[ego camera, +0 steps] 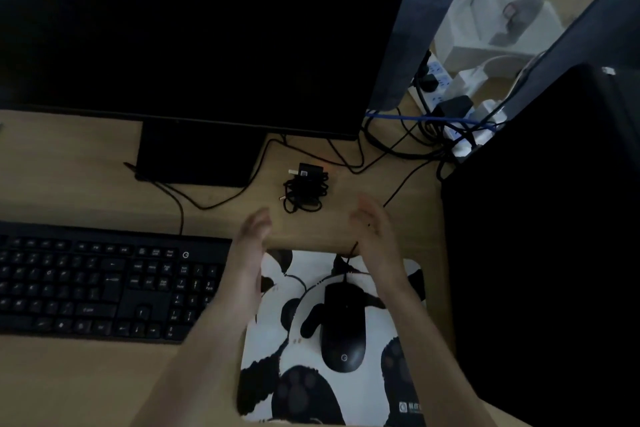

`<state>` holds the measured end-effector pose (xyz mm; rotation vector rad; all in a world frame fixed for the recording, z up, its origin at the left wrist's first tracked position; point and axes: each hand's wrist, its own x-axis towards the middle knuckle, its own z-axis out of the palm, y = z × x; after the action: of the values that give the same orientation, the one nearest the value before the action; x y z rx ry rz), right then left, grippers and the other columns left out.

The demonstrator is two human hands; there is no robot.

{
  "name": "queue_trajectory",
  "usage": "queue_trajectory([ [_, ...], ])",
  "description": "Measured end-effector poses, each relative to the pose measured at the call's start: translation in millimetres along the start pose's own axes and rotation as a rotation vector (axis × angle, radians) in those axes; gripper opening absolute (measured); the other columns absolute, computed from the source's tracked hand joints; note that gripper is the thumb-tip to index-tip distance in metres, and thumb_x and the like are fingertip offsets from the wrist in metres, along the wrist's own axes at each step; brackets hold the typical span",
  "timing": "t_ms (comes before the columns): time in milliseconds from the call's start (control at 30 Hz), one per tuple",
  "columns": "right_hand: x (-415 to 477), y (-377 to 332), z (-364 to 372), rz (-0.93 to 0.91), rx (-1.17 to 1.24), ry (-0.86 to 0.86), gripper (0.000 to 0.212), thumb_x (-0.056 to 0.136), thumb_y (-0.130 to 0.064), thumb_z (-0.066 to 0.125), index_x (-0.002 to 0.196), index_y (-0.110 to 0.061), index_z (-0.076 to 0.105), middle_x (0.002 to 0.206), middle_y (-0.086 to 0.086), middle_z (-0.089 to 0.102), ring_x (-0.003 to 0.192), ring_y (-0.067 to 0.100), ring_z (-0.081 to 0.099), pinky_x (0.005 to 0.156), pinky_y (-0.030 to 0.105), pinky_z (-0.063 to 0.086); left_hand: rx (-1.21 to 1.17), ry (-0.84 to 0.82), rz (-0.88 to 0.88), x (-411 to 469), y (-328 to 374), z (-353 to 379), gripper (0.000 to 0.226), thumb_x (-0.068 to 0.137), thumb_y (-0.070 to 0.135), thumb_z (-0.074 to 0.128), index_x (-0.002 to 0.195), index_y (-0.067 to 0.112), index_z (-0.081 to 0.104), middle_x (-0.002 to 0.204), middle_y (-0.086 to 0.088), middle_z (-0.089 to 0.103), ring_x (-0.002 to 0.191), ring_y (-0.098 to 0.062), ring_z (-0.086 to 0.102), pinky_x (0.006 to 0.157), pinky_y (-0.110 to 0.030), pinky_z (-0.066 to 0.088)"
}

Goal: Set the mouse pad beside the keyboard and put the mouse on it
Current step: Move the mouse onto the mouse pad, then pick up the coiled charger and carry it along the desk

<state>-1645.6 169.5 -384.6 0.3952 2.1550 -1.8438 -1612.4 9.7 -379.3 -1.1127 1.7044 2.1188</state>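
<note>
A black-and-white patterned mouse pad (298, 333) lies flat on the wooden desk, right of the black keyboard (97, 284). A black wired mouse (343, 326) rests on the pad, its cable running away toward the back. My left hand (251, 236) hovers above the pad's far left corner, fingers apart and holding nothing. Over the pad's far right part my right hand (372, 222) is also held open and empty, palm facing the left hand. Both hands look blurred.
A dark monitor (194, 35) on its stand fills the back. A bundled black charger cable (306, 189) lies beyond the hands. A black computer tower (547, 236) stands close on the right; a power strip (446, 104) with tangled cables sits behind it.
</note>
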Motion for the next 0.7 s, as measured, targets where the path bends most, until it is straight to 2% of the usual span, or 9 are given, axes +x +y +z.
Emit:
queue_trajectory([
  [33, 13, -5, 5, 0.067, 0.072, -0.005, 0.041, 0.093, -0.018, 0.043, 0.133, -0.022, 0.038, 0.125, -0.006, 0.044, 0.106, 0.006, 0.045, 0.078, 0.002, 0.038, 0.053, 0.004, 0.043, 17, 12, 7, 0.042, 0.09, 0.028, 0.043, 0.132, 0.029, 0.043, 0.146, 0.003, 0.038, 0.133, -0.02, 0.035, 0.1, -0.032, 0.026],
  [100, 36, -14, 15, 0.171, 0.161, -0.012, 0.042, 0.093, -0.02, 0.042, 0.134, -0.021, 0.037, 0.132, 0.0, 0.046, 0.111, 0.013, 0.046, 0.089, 0.018, 0.04, 0.127, 0.0, 0.078, 47, 30, 21, 0.046, 0.091, 0.027, 0.041, 0.137, 0.028, 0.037, 0.149, 0.001, 0.033, 0.136, -0.022, 0.031, 0.095, -0.028, 0.025],
  [200, 56, -22, 26, 0.221, 0.169, -0.071, 0.044, 0.09, -0.018, 0.046, 0.133, -0.018, 0.039, 0.135, 0.007, 0.047, 0.115, 0.019, 0.048, 0.096, 0.028, 0.038, 0.181, -0.049, 0.084, 74, 38, 31, 0.047, 0.092, 0.024, 0.042, 0.138, 0.02, 0.036, 0.147, -0.005, 0.038, 0.132, -0.022, 0.037, 0.1, -0.027, 0.028],
  [300, 64, -27, 32, 0.191, 0.135, -0.167, 0.03, 0.086, -0.003, 0.044, 0.104, -0.024, 0.056, 0.114, 0.004, 0.056, 0.1, 0.018, 0.057, 0.085, 0.024, 0.045, 0.212, -0.094, 0.097, 82, 38, 32, 0.046, 0.091, 0.022, 0.045, 0.136, 0.015, 0.04, 0.141, -0.008, 0.045, 0.124, -0.019, 0.044, 0.1, -0.028, 0.032],
  [367, 66, -27, 35, 0.167, 0.145, -0.192, 0.033, 0.084, 0.004, 0.042, 0.087, -0.026, 0.055, 0.096, -0.001, 0.056, 0.089, 0.011, 0.059, 0.075, 0.023, 0.05, 0.22, -0.127, 0.114, 82, 38, 33, 0.035, 0.091, 0.017, 0.044, 0.126, 0.016, 0.051, 0.129, -0.005, 0.056, 0.117, -0.019, 0.048, 0.091, -0.025, 0.037],
  [400, 66, -26, 36, 0.161, 0.155, -0.19, 0.034, 0.084, 0.006, 0.041, 0.085, -0.026, 0.054, 0.092, -0.004, 0.056, 0.092, 0.013, 0.059, 0.078, 0.026, 0.05, 0.22, -0.141, 0.119, 80, 38, 34, 0.032, 0.091, 0.014, 0.042, 0.12, 0.018, 0.055, 0.122, -0.005, 0.06, 0.113, -0.019, 0.051, 0.086, -0.025, 0.039],
  [500, 61, -21, 39, 0.151, 0.18, -0.151, 0.037, 0.084, 0.006, 0.042, 0.101, -0.025, 0.053, 0.095, -0.01, 0.055, 0.1, 0.016, 0.054, 0.087, 0.027, 0.044, 0.225, -0.158, 0.135, 76, 36, 34, 0.038, 0.09, 0.007, 0.042, 0.127, 0.012, 0.051, 0.127, -0.01, 0.058, 0.105, -0.016, 0.052, 0.083, -0.024, 0.035],
  [633, 50, -11, 40, 0.148, 0.173, -0.109, 0.047, 0.083, 0.007, 0.044, 0.126, -0.014, 0.045, 0.116, 0.001, 0.052, 0.114, 0.02, 0.049, 0.101, 0.033, 0.04, 0.207, -0.145, 0.115, 67, 27, 28, 0.042, 0.089, 0.004, 0.048, 0.131, 0.008, 0.046, 0.135, -0.013, 0.053, 0.114, -0.019, 0.052, 0.09, -0.024, 0.037],
  [700, 41, -7, 39, 0.15, 0.16, -0.106, 0.051, 0.084, 0.005, 0.045, 0.132, -0.012, 0.039, 0.121, 0.003, 0.049, 0.117, 0.02, 0.048, 0.103, 0.034, 0.039, 0.194, -0.143, 0.11, 60, 22, 25, 0.042, 0.088, 0.003, 0.049, 0.13, 0.006, 0.047, 0.133, -0.015, 0.054, 0.112, -0.02, 0.054, 0.09, -0.025, 0.038],
])
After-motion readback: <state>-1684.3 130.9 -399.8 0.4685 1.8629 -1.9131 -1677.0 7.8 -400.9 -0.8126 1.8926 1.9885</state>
